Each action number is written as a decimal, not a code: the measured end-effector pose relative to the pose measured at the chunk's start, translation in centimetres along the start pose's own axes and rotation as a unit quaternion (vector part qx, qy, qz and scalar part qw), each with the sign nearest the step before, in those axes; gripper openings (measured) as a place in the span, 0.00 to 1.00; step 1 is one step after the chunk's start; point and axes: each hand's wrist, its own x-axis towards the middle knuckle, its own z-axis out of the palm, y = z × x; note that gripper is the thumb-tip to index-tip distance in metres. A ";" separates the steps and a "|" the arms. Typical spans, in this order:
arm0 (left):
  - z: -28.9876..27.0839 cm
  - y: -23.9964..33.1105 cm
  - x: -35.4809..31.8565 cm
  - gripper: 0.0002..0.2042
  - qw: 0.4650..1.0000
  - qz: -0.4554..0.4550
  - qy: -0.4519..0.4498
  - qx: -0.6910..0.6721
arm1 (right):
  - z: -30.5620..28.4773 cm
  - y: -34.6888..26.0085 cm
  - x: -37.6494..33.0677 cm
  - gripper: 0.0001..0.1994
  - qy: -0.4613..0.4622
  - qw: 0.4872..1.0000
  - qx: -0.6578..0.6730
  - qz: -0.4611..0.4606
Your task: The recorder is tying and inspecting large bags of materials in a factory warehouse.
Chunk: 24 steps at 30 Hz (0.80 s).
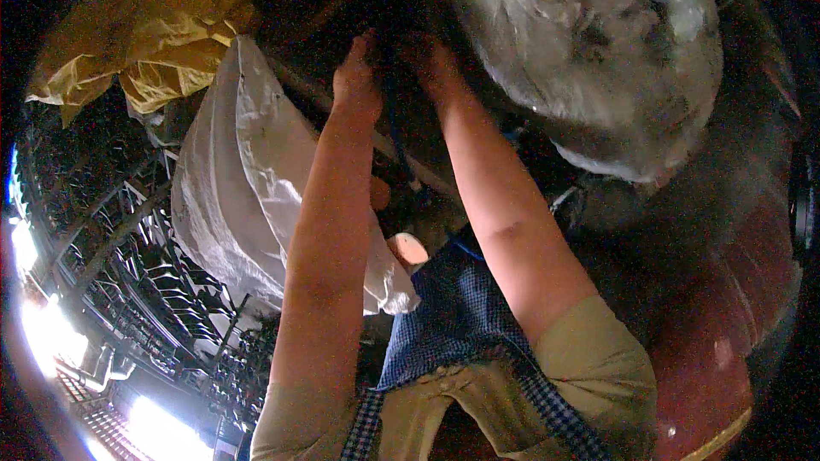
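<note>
Both bare forearms reach up and away from the body into a dark gap between bags. The left hand (357, 77) is raised with its fingers curled upward, their tips lost in shadow; it seems to press against something dark, but whether it grips anything cannot be told. The right hand (436, 64) sits just beside it, its fingers also buried in the dark, so how far it is open cannot be told either. A thin blue cord (395, 132) hangs down between the two wrists, close to both hands.

Left of the left forearm lies a white sack (235, 179), woven-looking, smooth and bulging, with creases along its upper edge. Above and left of the left hand is crumpled yellow plastic sheet (162, 34), glossy and folded. Right of the right hand, very near it, a large clear plastic bag (598, 43) is stuffed with pale fluffy material, rounded and wrinkled, with shiny highlights.

Below the hands, the person wears a blue checked apron (453, 316) over a tan short-sleeved shirt (598, 358). Far left, beyond the sack, stands dark metal framework (128, 230) with bright light behind it. To the lower right is a reddish-brown curved surface (726, 290).
</note>
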 end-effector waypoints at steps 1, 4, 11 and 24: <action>0.3 -0.6 1.8 0.20 0.997 -0.063 0.017 -0.035 | 0.5 -0.1 1.0 0.18 -0.015 0.991 0.127 0.047; 0.4 -3.1 7.1 0.18 0.978 -0.164 -0.027 -0.124 | 1.2 -1.2 1.2 0.19 -0.229 0.946 0.193 0.121; 2.7 -2.3 9.2 0.17 0.970 -0.176 -0.093 -0.137 | 4.3 -2.1 -0.7 0.18 0.005 0.993 -0.117 0.020; 4.6 -0.2 4.7 0.29 0.912 0.146 -0.253 -0.288 | 12.4 -5.0 -5.0 0.24 -0.238 0.904 0.298 -0.191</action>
